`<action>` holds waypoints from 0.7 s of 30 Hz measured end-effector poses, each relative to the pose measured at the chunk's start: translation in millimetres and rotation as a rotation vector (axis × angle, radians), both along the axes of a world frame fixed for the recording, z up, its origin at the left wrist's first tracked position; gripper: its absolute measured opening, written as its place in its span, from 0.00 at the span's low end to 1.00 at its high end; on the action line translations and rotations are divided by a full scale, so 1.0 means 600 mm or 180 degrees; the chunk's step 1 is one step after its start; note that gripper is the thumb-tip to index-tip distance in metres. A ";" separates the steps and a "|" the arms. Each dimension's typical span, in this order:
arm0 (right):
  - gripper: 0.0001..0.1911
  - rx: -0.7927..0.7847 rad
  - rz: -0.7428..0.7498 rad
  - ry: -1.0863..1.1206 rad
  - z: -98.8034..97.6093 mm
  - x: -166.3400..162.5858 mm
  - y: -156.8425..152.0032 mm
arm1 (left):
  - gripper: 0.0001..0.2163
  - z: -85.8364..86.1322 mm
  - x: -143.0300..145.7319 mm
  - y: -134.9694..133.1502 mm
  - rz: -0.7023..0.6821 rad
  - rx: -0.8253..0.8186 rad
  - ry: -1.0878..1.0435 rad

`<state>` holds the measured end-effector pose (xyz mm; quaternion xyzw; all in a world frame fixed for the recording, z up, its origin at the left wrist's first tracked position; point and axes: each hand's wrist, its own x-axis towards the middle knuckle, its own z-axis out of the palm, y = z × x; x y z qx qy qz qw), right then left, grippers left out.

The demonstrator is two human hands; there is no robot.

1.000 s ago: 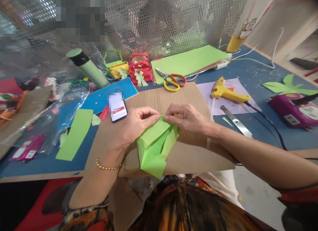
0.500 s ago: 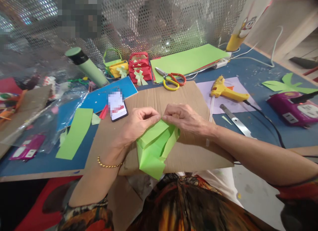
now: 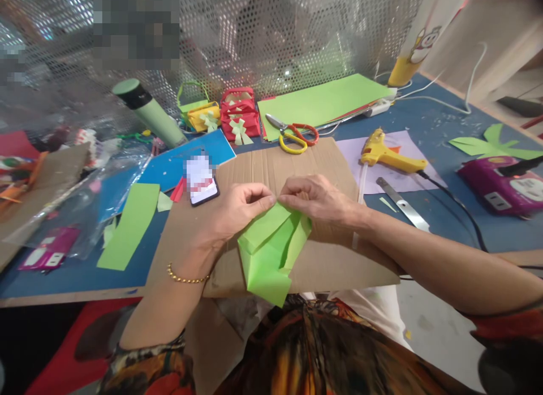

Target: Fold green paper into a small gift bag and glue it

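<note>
A folded green paper box (image 3: 271,250) is held over a brown cardboard sheet (image 3: 335,259) at the table's near edge. My left hand (image 3: 235,211) pinches its top edge from the left, a gold bracelet on the wrist. From the right, my right hand (image 3: 316,200) pinches the same edge, fingertips touching those of the left. Both hands are closed on the paper. The box's lower part hangs toward my lap.
A phone (image 3: 200,181) lies left of the hands. Behind are red-and-yellow scissors (image 3: 294,137), a yellow glue gun (image 3: 388,154), a metal ruler (image 3: 403,205), green paper sheets (image 3: 318,103), small paper baskets (image 3: 237,120), a green bottle (image 3: 148,112). A purple power strip (image 3: 504,185) sits right; a green strip (image 3: 129,225) left.
Both hands keep pinching the box's top edge; the box has shifted slightly right and its fold has closed a little. Little else has moved.
</note>
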<state>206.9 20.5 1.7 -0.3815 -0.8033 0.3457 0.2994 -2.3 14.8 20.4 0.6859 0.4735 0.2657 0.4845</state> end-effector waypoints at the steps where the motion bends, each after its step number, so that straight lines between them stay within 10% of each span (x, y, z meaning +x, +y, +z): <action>1: 0.15 0.0051 -0.0004 -0.0018 0.001 0.000 -0.001 | 0.14 -0.001 -0.001 0.001 -0.0053 -0.0062 0.0026; 8: 0.19 -0.0150 -0.0163 -0.0020 -0.001 -0.003 -0.002 | 0.16 -0.004 -0.009 0.011 -0.0087 0.0012 0.0098; 14: 0.30 -0.0393 -0.0498 0.0896 -0.009 0.020 0.026 | 0.16 -0.005 -0.007 0.017 0.0859 0.0232 -0.0466; 21: 0.16 -0.0851 -0.0336 0.0812 -0.017 0.013 0.027 | 0.15 -0.020 -0.009 0.024 0.1455 0.0516 -0.0703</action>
